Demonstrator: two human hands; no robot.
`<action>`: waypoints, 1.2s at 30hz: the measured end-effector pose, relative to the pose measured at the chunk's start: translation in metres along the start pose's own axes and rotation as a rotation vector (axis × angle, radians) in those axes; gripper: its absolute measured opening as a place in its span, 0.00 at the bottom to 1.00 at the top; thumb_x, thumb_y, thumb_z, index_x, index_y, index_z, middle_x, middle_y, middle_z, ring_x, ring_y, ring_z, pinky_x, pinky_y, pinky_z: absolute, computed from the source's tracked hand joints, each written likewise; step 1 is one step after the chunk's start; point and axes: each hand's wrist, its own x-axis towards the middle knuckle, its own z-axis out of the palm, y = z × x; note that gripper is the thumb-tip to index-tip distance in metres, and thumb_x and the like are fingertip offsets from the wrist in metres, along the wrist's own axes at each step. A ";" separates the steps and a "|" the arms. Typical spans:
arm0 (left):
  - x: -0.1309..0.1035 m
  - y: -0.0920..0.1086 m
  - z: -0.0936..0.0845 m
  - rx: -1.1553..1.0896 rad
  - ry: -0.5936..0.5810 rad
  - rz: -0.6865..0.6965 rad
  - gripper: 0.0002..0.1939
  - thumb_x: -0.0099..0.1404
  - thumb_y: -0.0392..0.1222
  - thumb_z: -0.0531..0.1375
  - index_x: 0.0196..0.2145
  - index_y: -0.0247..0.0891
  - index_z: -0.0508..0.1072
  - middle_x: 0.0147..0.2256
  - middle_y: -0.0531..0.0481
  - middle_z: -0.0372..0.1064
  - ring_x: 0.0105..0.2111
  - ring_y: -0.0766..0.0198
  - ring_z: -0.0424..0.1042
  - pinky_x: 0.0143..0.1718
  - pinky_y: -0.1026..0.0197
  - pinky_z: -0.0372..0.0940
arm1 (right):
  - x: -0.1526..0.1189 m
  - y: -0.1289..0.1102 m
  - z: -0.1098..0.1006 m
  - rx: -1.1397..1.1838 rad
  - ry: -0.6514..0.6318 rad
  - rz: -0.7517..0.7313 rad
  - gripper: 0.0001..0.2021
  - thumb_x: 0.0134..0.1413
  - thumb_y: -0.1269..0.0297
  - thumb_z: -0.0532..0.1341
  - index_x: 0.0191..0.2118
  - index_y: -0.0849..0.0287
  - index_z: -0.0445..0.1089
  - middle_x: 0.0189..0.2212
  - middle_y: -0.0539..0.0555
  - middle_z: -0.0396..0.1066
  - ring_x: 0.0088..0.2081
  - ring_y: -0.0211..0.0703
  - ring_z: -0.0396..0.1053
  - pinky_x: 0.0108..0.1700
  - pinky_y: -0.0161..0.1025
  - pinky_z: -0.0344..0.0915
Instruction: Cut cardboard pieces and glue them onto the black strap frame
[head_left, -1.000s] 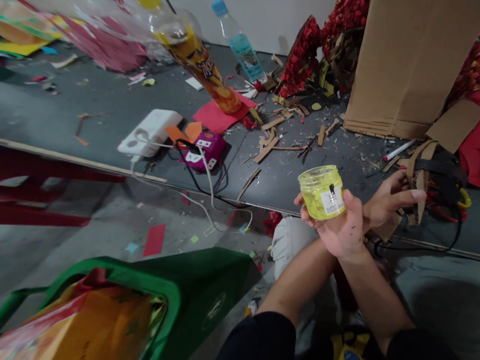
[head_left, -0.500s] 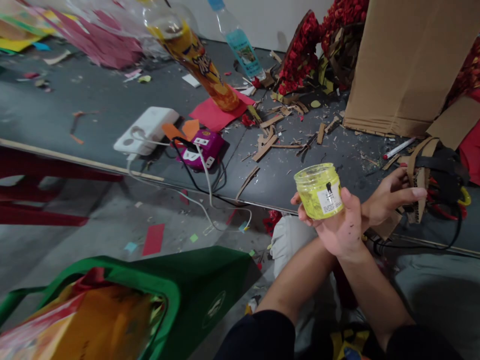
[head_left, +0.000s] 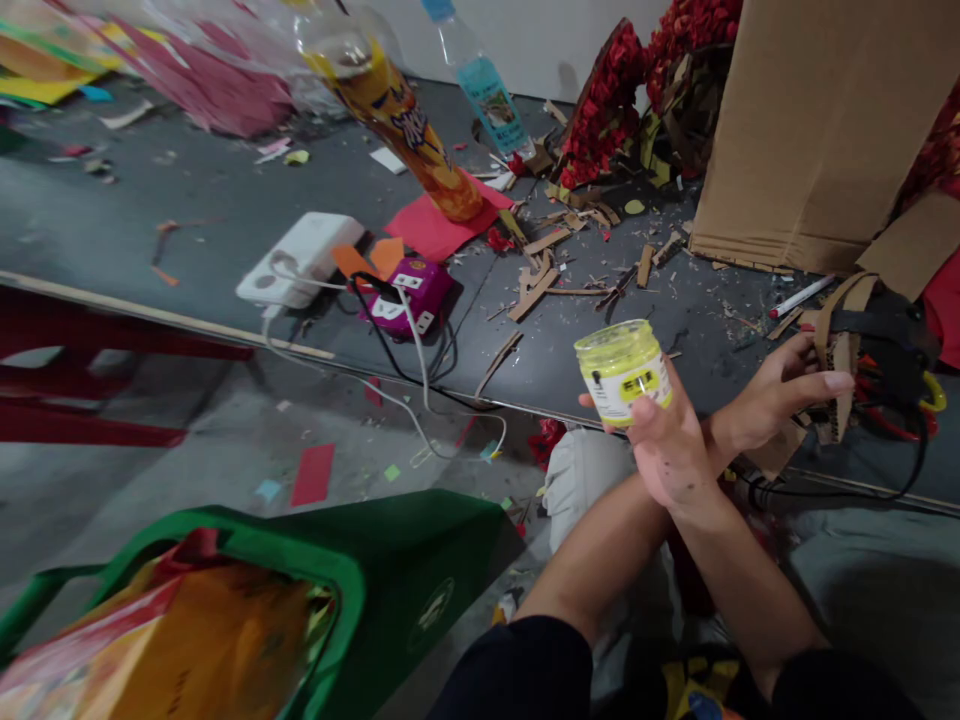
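Observation:
My forearms cross, the right over the left. My right hand [head_left: 664, 435] is closed around a clear jar [head_left: 622, 375] with yellow residue inside and a white-and-yellow label; the jar's mouth is open and tilts slightly. Farther right, my left hand [head_left: 780, 390] is closed on a piece made of cardboard strips [head_left: 840, 385], the thumb stretched across its front and the other fingers partly hidden behind it. Next to that piece lie a dark object [head_left: 889, 345] and red and yellow rings.
The grey table [head_left: 480, 340] carries cardboard scraps, a white power strip [head_left: 300, 262], a purple socket block [head_left: 416, 295], a tea bottle [head_left: 405, 130], a blue-labelled bottle [head_left: 491, 100], a marker [head_left: 801, 297] and a cardboard box [head_left: 817, 140]. Below is a green bin [head_left: 352, 600].
My right hand has turned the jar, so a different side of its label shows, and moved it slightly left. My left hand has stayed in place.

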 end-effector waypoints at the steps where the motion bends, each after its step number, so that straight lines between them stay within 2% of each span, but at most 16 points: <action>1: 0.000 0.000 0.000 0.004 0.013 -0.004 0.23 0.39 0.50 0.69 0.34 0.41 0.73 0.33 0.53 0.71 0.38 0.59 0.69 0.44 0.58 0.62 | 0.000 0.002 0.001 -0.012 0.018 -0.037 0.26 0.35 0.55 0.71 0.42 0.51 0.64 0.36 0.49 0.71 0.34 0.42 0.71 0.34 0.38 0.67; 4: -0.001 0.002 0.001 0.020 0.039 -0.025 0.22 0.39 0.49 0.68 0.34 0.42 0.73 0.34 0.53 0.71 0.41 0.57 0.69 0.46 0.57 0.61 | -0.001 0.005 0.002 -0.048 0.053 -0.135 0.30 0.32 0.62 0.73 0.45 0.48 0.62 0.42 0.49 0.69 0.40 0.42 0.71 0.42 0.41 0.70; 8: -0.002 0.004 0.002 0.045 0.031 -0.023 0.22 0.39 0.51 0.67 0.34 0.42 0.72 0.34 0.53 0.71 0.41 0.56 0.68 0.46 0.56 0.61 | -0.002 0.006 0.003 -0.124 0.066 -0.232 0.31 0.37 0.66 0.72 0.49 0.47 0.61 0.46 0.50 0.68 0.45 0.40 0.69 0.48 0.40 0.68; 11: -0.002 0.003 0.002 0.050 0.043 -0.025 0.22 0.39 0.50 0.67 0.34 0.42 0.72 0.34 0.52 0.71 0.42 0.55 0.68 0.46 0.57 0.61 | -0.002 0.007 0.002 -0.147 0.060 -0.253 0.31 0.39 0.66 0.72 0.50 0.46 0.61 0.47 0.50 0.67 0.48 0.41 0.67 0.51 0.41 0.67; 15: -0.001 0.002 0.001 0.000 0.055 -0.022 0.24 0.37 0.50 0.70 0.33 0.41 0.73 0.32 0.53 0.70 0.38 0.58 0.68 0.45 0.58 0.61 | -0.002 0.008 0.002 -0.181 0.070 -0.266 0.29 0.41 0.65 0.71 0.51 0.46 0.62 0.50 0.52 0.66 0.51 0.45 0.66 0.55 0.47 0.65; 21: 0.000 0.003 0.001 -0.070 0.011 -0.033 0.28 0.35 0.49 0.72 0.35 0.37 0.73 0.33 0.52 0.71 0.35 0.62 0.67 0.42 0.61 0.60 | -0.001 0.012 -0.002 -0.232 0.066 -0.301 0.27 0.43 0.64 0.70 0.50 0.47 0.63 0.54 0.52 0.62 0.53 0.45 0.65 0.59 0.49 0.62; 26: -0.001 0.005 0.002 -0.110 -0.003 -0.015 0.22 0.37 0.43 0.69 0.33 0.37 0.73 0.28 0.55 0.70 0.29 0.66 0.66 0.36 0.64 0.61 | 0.001 0.018 -0.006 -0.307 0.004 -0.340 0.30 0.43 0.61 0.70 0.53 0.48 0.61 0.54 0.53 0.64 0.53 0.45 0.66 0.55 0.46 0.67; 30: -0.001 0.007 0.005 -0.134 0.026 -0.017 0.21 0.36 0.41 0.69 0.32 0.39 0.73 0.27 0.57 0.70 0.28 0.68 0.66 0.37 0.64 0.60 | 0.000 0.017 -0.003 -0.315 -0.055 -0.314 0.32 0.41 0.58 0.71 0.53 0.47 0.60 0.50 0.51 0.68 0.48 0.42 0.69 0.51 0.42 0.70; 36: 0.000 0.008 0.004 -0.092 0.044 -0.060 0.24 0.34 0.45 0.69 0.32 0.38 0.71 0.29 0.53 0.69 0.32 0.63 0.66 0.40 0.60 0.59 | -0.002 0.013 -0.001 -0.275 -0.059 -0.307 0.29 0.42 0.52 0.69 0.52 0.49 0.62 0.45 0.51 0.70 0.43 0.40 0.71 0.46 0.38 0.72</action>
